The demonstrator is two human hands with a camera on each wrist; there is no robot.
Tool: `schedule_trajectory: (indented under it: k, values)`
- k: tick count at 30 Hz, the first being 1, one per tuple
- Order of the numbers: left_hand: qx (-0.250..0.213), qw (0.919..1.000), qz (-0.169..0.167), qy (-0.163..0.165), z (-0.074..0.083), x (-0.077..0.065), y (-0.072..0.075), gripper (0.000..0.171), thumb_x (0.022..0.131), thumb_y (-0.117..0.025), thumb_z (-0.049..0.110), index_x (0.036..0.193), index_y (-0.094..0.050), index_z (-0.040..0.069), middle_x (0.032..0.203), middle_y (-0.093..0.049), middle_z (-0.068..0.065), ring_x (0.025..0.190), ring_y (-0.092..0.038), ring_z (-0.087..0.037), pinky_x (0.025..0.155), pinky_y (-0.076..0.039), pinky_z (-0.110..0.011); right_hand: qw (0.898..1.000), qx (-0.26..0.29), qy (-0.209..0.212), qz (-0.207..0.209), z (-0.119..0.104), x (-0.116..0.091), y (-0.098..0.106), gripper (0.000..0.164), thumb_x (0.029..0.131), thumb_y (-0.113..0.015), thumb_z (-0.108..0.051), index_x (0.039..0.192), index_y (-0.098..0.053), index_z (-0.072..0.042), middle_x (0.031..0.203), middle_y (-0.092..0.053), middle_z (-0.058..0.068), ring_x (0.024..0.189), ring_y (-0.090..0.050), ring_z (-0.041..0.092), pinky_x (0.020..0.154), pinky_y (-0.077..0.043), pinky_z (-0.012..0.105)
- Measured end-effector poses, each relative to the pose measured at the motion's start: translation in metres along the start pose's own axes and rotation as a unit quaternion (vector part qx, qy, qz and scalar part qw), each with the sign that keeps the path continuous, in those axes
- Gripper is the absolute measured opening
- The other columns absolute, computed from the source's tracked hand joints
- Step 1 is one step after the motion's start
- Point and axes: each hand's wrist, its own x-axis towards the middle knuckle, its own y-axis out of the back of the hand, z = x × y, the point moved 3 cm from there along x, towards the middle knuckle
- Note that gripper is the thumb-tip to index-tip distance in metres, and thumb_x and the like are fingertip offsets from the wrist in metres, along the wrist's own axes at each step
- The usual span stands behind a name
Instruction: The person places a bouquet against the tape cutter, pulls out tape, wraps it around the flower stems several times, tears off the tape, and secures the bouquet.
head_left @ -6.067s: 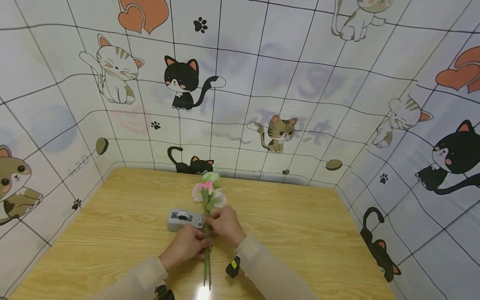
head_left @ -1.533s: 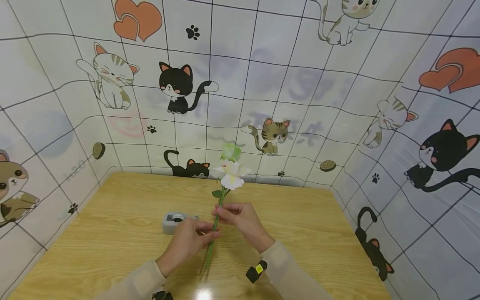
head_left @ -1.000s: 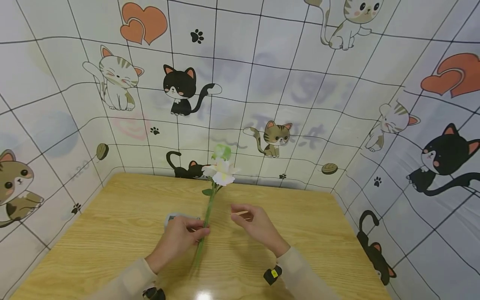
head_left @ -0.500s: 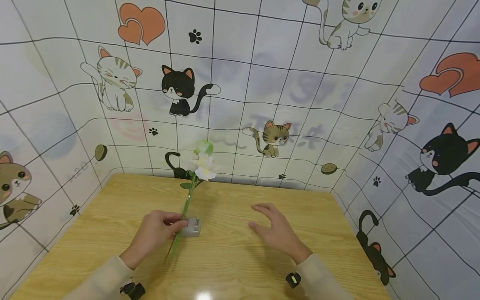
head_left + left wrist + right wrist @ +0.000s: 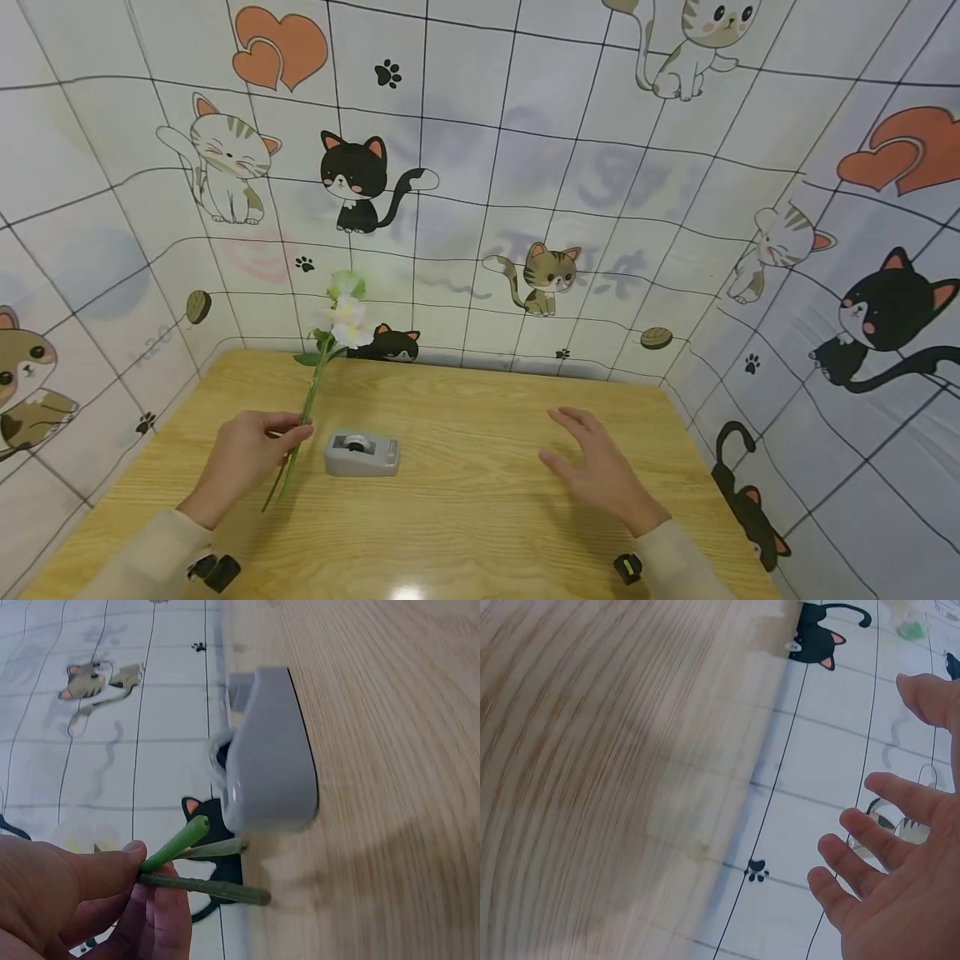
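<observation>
In the head view my left hand [image 5: 247,450] pinches the green stems of a small bunch of artificial flowers [image 5: 347,321], tilted with the white and pale green blooms up and away. The left wrist view shows several cut stem ends [image 5: 214,888] sticking out past the thumb of that hand [image 5: 112,900]. Just right of the bunch, a grey tape dispenser [image 5: 362,454] stands on the table. My right hand [image 5: 600,471] hovers over the right part of the table, holding nothing, its fingers spread apart, as the right wrist view of the hand [image 5: 900,862] confirms.
The wooden table [image 5: 465,508] reaches to a cloth backdrop [image 5: 480,150] printed with cats, hearts and paws, which encloses it at the back and both sides. A light glare lies near the table's front edge.
My right hand has let go of the stems and moved right, its fingers spreading. My left hand has carried the flower bunch left, past the tape dispenser, which is now uncovered.
</observation>
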Motion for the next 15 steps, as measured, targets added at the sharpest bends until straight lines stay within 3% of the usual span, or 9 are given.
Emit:
schedule_trajectory:
  k: [5,11,15]
  values:
    - [0.034,0.9993,-0.004,0.014,-0.023,0.002,0.012,0.050,0.116,-0.077,0.035,0.143,-0.078,-0.007,0.122,-0.086,-0.028,0.080,-0.080,-0.018,0.062,-0.062,-0.036,0.999,-0.030,-0.006,0.012,0.014,-0.007,0.010,0.077,0.112,-0.080,-0.047,0.177,-0.051,-0.018,0.181,-0.048,0.022,0.164,-0.050,0.055,0.121,-0.051,0.082]
    - [0.077,0.9968,-0.009,0.021,-0.045,0.004,0.019,0.046,0.115,-0.077,0.033,0.135,-0.081,-0.008,0.124,-0.085,-0.031,0.095,-0.083,-0.039,0.071,-0.068,-0.049,0.998,-0.054,-0.007,0.023,0.028,-0.014,0.020,0.077,0.112,-0.079,-0.049,0.177,-0.050,-0.018,0.182,-0.046,0.023,0.163,-0.049,0.058,0.118,-0.052,0.085]
    - [0.094,0.9952,-0.010,0.026,-0.056,0.007,0.020,0.041,0.113,-0.080,0.031,0.129,-0.084,-0.007,0.121,-0.086,-0.029,0.100,-0.083,-0.046,0.077,-0.069,-0.055,0.997,-0.068,-0.003,0.025,0.033,-0.017,0.024,0.078,0.112,-0.078,-0.050,0.177,-0.050,-0.018,0.182,-0.046,0.023,0.162,-0.050,0.058,0.114,-0.054,0.085]
